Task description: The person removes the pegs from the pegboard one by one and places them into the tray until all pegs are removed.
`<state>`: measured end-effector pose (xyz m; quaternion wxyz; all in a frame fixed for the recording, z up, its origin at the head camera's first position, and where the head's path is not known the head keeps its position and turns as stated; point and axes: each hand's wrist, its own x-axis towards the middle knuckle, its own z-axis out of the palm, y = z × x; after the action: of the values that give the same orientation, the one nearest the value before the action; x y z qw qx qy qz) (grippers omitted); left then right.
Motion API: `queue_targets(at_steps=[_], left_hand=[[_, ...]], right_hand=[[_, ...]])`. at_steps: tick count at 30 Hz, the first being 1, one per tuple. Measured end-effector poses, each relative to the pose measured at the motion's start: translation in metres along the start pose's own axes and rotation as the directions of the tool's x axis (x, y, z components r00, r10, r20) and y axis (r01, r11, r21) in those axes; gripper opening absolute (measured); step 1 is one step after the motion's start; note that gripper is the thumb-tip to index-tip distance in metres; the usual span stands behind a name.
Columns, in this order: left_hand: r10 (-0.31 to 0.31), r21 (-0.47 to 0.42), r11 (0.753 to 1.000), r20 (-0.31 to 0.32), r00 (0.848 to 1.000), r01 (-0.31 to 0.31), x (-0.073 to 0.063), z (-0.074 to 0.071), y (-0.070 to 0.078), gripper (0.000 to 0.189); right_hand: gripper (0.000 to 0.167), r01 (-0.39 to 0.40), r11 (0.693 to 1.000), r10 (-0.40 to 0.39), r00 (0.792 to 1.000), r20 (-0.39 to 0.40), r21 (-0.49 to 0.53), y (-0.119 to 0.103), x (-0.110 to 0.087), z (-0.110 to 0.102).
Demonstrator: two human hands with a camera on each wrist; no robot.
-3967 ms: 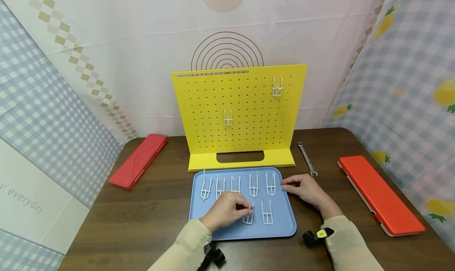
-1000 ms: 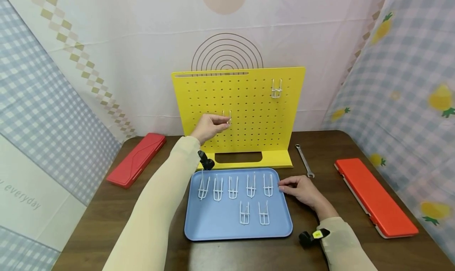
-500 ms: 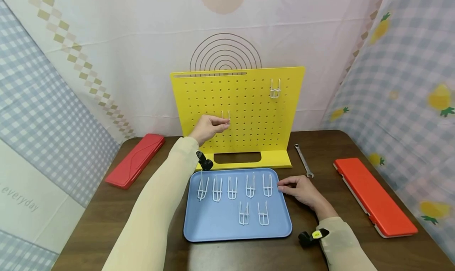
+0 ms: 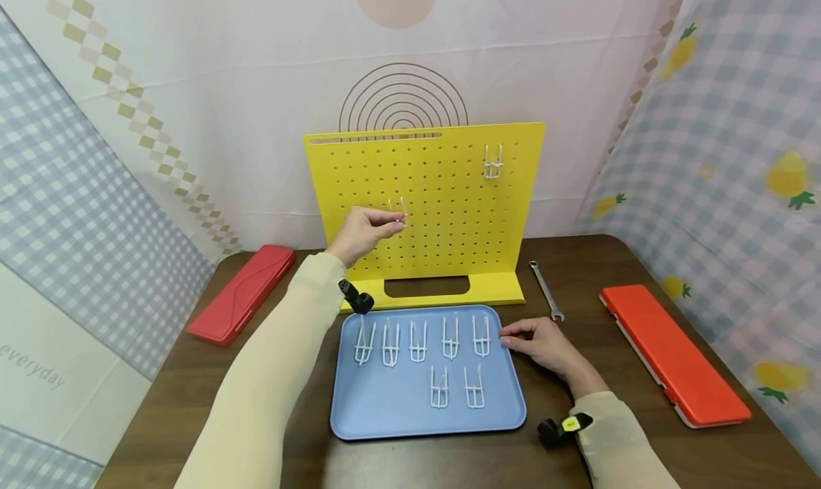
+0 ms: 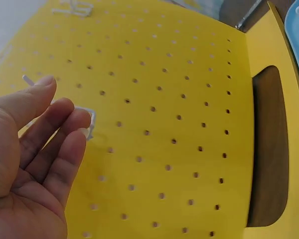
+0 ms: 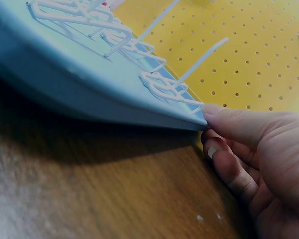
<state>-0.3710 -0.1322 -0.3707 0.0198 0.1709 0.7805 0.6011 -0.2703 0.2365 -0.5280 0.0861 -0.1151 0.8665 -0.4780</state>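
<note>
My left hand [image 4: 360, 234] pinches a white wire pegboard hook [image 4: 403, 205] between thumb and fingers, in front of the yellow pegboard [image 4: 442, 218]. In the left wrist view the fingers cover most of this hook [image 5: 93, 119]; whether it touches the board is hard to tell. My right hand [image 4: 541, 343] grips the right rim of the blue tray [image 4: 385, 414], with the thumb on top and fingers below in the right wrist view. Several white wire hooks [image 4: 451, 343] lie on the tray in two rows.
Another white hook [image 4: 492, 165] hangs at the pegboard's upper right. A wrench [image 4: 546, 291] lies right of the board. A dark red case [image 4: 244, 294] is at the left, and an orange-red case [image 4: 673, 353] at the right.
My left hand went from the tray up to the pegboard's hanging middle hook. In the last half second hand and hook have shifted slightly left. The right hand stays at the tray rim.
</note>
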Motion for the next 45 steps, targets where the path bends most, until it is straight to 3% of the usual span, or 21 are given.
queue_targets(at_steps=[6, 11, 14, 19, 29, 33, 36, 41, 45], left_hand=[[0.066, 0.034, 0.997, -0.028, 0.997, -0.065, -0.018, -0.008, 0.015, 0.023], [0.160, 0.136, 0.979, -0.049, 0.986, -0.152, -0.040, -0.008, 0.029, 0.020], [0.230, 0.185, 0.958, -0.040, 0.972, -0.219, -0.063, -0.003, 0.044, 0.020], [0.274, 0.167, 0.949, -0.028, 0.961, -0.266, -0.103, 0.010, 0.057, 0.016], [0.246, 0.133, 0.957, 0.089, 0.965, -0.256, -0.162, 0.043, -0.006, 0.007], [0.235, 0.167, 0.953, 0.113, 0.965, -0.252, -0.176, 0.056, -0.029, 0.006], [0.169, 0.183, 0.965, 0.125, 0.978, -0.190, -0.182, 0.062, -0.045, 0.009], [0.059, 0.192, 0.977, 0.149, 0.987, -0.087, -0.186, 0.071, -0.059, 0.010], [0.014, 0.203, 0.978, 0.160, 0.987, -0.047, -0.190, 0.078, -0.045, 0.008]], right_hand=[[0.023, -0.018, 1.000, 0.018, 1.000, -0.003, -0.011, -0.001, -0.001, 0.002], [0.022, -0.023, 1.000, 0.023, 1.000, -0.002, -0.005, 0.000, -0.001, 0.002], [0.021, -0.021, 1.000, 0.021, 1.000, -0.007, -0.009, 0.001, 0.000, 0.002], [0.021, -0.018, 1.000, 0.018, 1.000, -0.006, -0.018, 0.000, 0.001, 0.002], [0.022, 0.000, 1.000, 0.000, 1.000, -0.007, -0.021, -0.003, 0.004, -0.001], [0.021, 0.001, 1.000, -0.002, 1.000, -0.012, -0.025, -0.003, 0.004, -0.003], [0.021, -0.001, 1.000, 0.001, 1.000, -0.008, -0.020, -0.003, 0.004, -0.002], [0.022, 0.007, 1.000, -0.007, 1.000, 0.000, -0.019, -0.001, 0.002, -0.001], [0.022, -0.003, 1.000, 0.002, 1.000, -0.010, -0.020, 0.001, 0.001, 0.001]])
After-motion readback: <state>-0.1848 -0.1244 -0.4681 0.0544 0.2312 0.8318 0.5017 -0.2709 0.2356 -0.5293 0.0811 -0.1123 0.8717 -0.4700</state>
